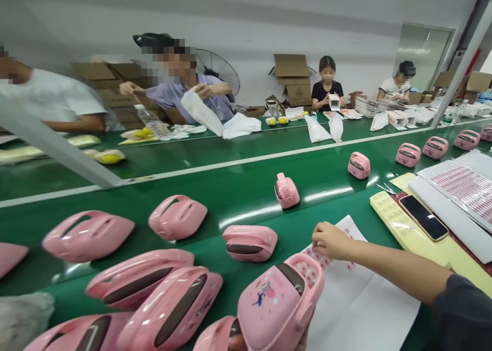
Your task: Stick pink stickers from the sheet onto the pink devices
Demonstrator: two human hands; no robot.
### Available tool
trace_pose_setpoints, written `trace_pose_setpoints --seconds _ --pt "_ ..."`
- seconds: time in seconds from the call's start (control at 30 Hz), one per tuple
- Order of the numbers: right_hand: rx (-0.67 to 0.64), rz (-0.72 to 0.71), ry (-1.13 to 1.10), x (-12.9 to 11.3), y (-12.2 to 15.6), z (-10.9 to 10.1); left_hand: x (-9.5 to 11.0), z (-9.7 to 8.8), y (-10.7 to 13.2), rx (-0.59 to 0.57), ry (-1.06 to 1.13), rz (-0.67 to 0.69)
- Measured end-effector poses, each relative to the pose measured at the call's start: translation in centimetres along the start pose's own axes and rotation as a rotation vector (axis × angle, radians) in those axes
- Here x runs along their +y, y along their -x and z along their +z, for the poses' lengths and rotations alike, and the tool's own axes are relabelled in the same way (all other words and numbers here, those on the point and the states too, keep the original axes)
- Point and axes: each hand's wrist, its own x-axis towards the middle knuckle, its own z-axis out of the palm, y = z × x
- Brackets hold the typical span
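My left hand (235,344) shows only as a sliver at the bottom edge, gripping a pink case (274,302) with a cartoon print, held tilted up in front of me. My right hand (331,241) reaches in from the right with its fingers curled, fingertips pressing on a white sticker sheet (357,294) that lies on the green belt (246,197). Rows of small pink stickers (313,269) sit just under and beside those fingertips. What the fingers pinch is too small to make out.
Several more pink cases (249,242) lie along the belt, crowded at the lower left (140,276). On the right are a phone (423,217) on yellow sheets and sticker sheets (467,184). Across the belt, people (184,89) handle white bags near cardboard boxes (294,79).
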Motion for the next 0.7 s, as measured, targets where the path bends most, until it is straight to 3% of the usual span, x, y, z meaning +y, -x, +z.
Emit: trace_pose_setpoints --seconds 0.07,0.17,0.27,0.4,0.6,0.7 --pt "0.094 0.050 -0.122 -0.5 0.9 -0.7 -0.2 1.1 -0.2 -0.045 0.102 -0.010" --pt "0.300 0.158 -0.565 -2.3 2.5 -1.6 -0.5 2.7 -0.7 -0.121 0.156 0.023" --pt "0.407 0.146 -0.910 -4.9 4.0 -1.5 -0.7 3.9 -1.0 -0.176 0.161 0.025" --pt "0.474 0.173 -0.970 -7.4 4.7 -0.6 -1.0 4.6 -0.8 -0.190 0.170 0.014" --pt "0.448 0.211 -0.909 -8.2 4.4 -0.6 -1.2 4.8 -0.6 -0.112 0.290 -0.042" --pt "0.475 0.209 -0.880 -8.5 4.6 -0.7 -1.4 4.1 -1.0 -0.253 0.348 -0.055"
